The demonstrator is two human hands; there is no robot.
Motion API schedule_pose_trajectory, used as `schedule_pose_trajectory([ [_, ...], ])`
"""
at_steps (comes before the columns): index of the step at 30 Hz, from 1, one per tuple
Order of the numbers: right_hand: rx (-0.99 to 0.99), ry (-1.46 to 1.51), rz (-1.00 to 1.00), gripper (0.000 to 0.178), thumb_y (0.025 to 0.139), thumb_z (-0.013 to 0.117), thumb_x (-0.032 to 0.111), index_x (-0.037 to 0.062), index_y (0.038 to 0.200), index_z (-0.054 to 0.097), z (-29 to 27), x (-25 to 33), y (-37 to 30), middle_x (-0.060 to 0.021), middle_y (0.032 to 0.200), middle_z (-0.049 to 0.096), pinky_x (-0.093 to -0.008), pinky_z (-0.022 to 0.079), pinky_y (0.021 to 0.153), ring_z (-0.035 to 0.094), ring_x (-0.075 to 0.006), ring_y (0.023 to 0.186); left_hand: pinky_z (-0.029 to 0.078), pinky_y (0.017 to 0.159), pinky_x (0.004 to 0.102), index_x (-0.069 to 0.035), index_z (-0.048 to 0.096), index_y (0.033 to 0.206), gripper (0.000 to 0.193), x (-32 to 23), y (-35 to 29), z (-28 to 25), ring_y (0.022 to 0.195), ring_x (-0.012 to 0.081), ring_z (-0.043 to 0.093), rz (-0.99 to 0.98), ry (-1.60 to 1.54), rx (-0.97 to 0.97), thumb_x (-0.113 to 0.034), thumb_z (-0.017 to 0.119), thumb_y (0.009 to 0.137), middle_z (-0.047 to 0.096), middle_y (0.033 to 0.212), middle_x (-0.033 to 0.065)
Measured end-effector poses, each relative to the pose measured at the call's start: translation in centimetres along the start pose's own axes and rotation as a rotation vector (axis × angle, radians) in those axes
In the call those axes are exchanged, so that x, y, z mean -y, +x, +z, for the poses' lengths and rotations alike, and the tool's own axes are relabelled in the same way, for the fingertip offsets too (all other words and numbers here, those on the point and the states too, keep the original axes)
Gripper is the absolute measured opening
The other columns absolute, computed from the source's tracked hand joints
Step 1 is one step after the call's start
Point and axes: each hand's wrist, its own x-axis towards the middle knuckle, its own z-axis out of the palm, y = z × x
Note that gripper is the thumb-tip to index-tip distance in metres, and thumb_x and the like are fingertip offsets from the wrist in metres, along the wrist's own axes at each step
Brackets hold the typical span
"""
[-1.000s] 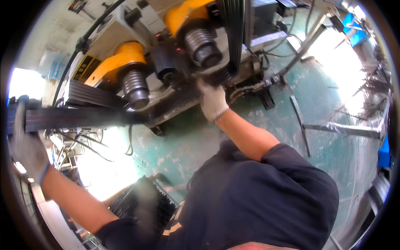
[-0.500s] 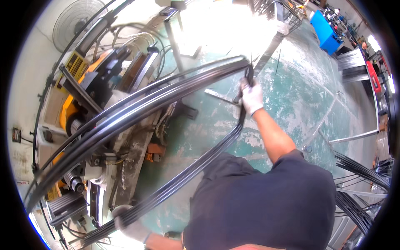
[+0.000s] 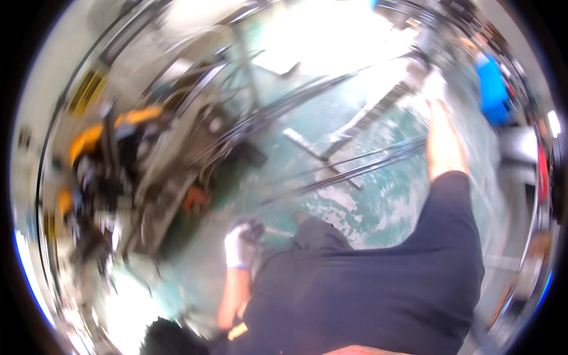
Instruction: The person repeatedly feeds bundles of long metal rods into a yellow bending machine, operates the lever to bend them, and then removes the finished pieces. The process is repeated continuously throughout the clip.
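A bundle of long, thin black metal rods bent into frames (image 3: 305,93) stretches from the far right toward the left, blurred by movement. Its lower arm of rods (image 3: 361,167) crosses above the floor in front of me. My right hand (image 3: 435,87), in a white glove, is stretched far out at the bundle's far right corner and appears closed around it, though the fingers are smeared. My left hand (image 3: 241,244), gloved white with dark fingertips, is low beside my body, apart from the rods. Its fingers look loosely apart, with nothing visible in them.
To the left stands a machine with yellow-orange parts (image 3: 89,142) and a long metal bed. A metal beam on a foot (image 3: 364,121) stands ahead on the worn green floor (image 3: 381,210). At the right are a blue box-like thing (image 3: 494,89) and a grey-topped surface (image 3: 520,142).
My right hand has moved forward and right with the bundle's corner. My left hand has let go of the rods and come in toward my body. The bundle has swung away from the machine.
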Motion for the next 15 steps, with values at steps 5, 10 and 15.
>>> schedule_pose_trajectory([
  [5,0.414,-0.312,-0.128,0.046,0.102,0.047,0.035,0.0052,0.134,0.061,9.2,-2.0,7.2,-0.0219,0.129,0.066,-0.0468,0.05,0.103,0.062,-0.0358,0.121,0.059,0.086,0.0444,0.002,0.056,0.126,0.04,-3.0,-1.3,0.8,0.092,0.0304,0.07,0.341,0.053,-0.073,0.001,0.062,0.086,0.07,0.107,0.0187],
  [10,0.14,-0.694,-0.339,0.059,0.1,0.048,0.047,0.0029,0.139,0.058,9.7,-1.5,2.0,-0.0185,0.139,0.06,-0.042,0.046,0.108,0.057,-0.029,0.13,0.061,0.076,0.0386,0.003,0.057,0.124,0.039,-0.3,-3.1,-2.7,0.083,0.0281,0.072,0.334,0.027,-0.317,0.003,0.063,0.086,0.072,0.102,0.0183],
  [15,0.035,-1.095,-0.431,0.066,0.097,0.053,0.053,0.002,0.138,0.06,7.3,0.1,-19.4,-0.0158,0.142,0.059,-0.0393,0.046,0.109,0.055,-0.0249,0.132,0.061,0.072,0.0409,-0.001,0.058,0.124,0.036,2.0,-6.0,-13.0,0.082,0.0299,0.072,0.343,-0.268,-0.445,0.003,0.061,0.088,0.071,0.103,0.0189],
])
